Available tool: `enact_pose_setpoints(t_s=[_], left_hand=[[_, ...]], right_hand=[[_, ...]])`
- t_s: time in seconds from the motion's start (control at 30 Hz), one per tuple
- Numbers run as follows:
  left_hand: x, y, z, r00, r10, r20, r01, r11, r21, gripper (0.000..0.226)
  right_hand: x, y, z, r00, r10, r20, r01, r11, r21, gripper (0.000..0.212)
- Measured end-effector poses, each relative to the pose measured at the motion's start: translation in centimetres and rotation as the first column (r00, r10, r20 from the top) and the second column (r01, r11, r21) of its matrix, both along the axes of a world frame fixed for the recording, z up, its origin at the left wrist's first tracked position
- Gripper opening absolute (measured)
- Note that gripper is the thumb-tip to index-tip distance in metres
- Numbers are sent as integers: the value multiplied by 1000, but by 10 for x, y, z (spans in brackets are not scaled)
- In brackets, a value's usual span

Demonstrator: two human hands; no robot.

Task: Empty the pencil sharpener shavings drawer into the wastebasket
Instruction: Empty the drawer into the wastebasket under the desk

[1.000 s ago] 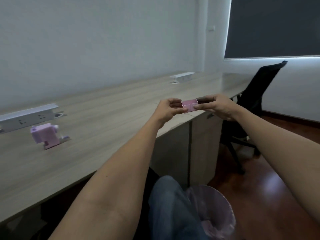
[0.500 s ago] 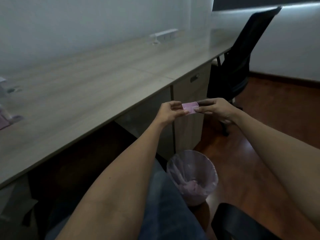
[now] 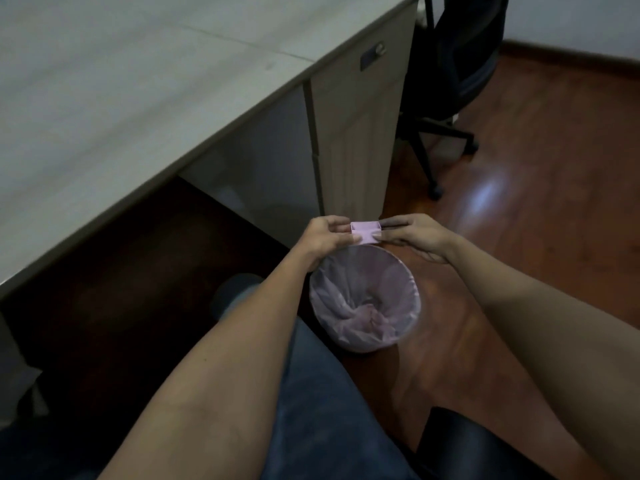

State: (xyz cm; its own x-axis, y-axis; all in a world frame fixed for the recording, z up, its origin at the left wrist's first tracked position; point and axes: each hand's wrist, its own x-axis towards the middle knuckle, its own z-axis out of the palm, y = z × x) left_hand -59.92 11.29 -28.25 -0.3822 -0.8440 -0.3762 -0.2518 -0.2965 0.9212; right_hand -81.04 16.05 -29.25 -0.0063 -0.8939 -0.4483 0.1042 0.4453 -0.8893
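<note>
The view has tipped down since half a second ago: the bin now sits near mid-frame, and the drawer has come over its far rim. The left hand and right hand each pinch one end of the drawer, held level, open side up. The worktop lies left, cabinet behind, chair beyond, knee beside the bin.
</note>
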Motion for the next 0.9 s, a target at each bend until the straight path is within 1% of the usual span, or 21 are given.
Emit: enact_pose_setpoints(t_s=[0.07, 0.17, 0.23, 0.3, 0.47, 0.6, 0.63, 0.7, 0.83, 0.9], left_hand=[[-1, -3, -18, 999, -12, 36, 10, 998, 64, 68], [-5, -5, -40, 997, -29, 69, 21, 992, 126, 63], [-8, -6, -52, 994, -56, 90, 41, 985, 168, 60], [-12, -8, -64, 991, -82, 104, 59, 976, 210, 56], [-30, -16, -83, 992, -86, 96, 52, 950, 307, 48], [-42, -23, -80, 993, -58, 98, 21, 941, 336, 41], [-44, -25, -79, 994, -53, 92, 18, 939, 343, 41], [-47, -28, -79, 995, -47, 85, 15, 938, 345, 46], [-53, -29, -79, 989, -35, 146, -14, 946, 324, 55], [-55, -30, -79, 986, -32, 163, -24, 942, 334, 62]], right_hand=[[1, 2, -19, 999, 0, 35, -2, 997, 71, 46], [3, 7, -42, 998, -11, 68, 0, 988, 155, 45], [5, 12, -52, 993, -48, 108, 28, 983, 183, 41], [6, 17, -62, 986, -92, 140, 61, 976, 211, 41], [1, 23, -82, 961, -209, 182, 154, 948, 280, 33], [-3, 20, -82, 935, -283, 215, 207, 925, 317, 48], [-3, 18, -81, 929, -298, 222, 216, 919, 330, 50], [-3, 18, -80, 917, -333, 220, 242, 902, 357, 46], [-1, 18, -77, 914, -356, 193, 253, 874, 415, 38], [0, 18, -73, 913, -365, 183, 258, 863, 434, 39]])
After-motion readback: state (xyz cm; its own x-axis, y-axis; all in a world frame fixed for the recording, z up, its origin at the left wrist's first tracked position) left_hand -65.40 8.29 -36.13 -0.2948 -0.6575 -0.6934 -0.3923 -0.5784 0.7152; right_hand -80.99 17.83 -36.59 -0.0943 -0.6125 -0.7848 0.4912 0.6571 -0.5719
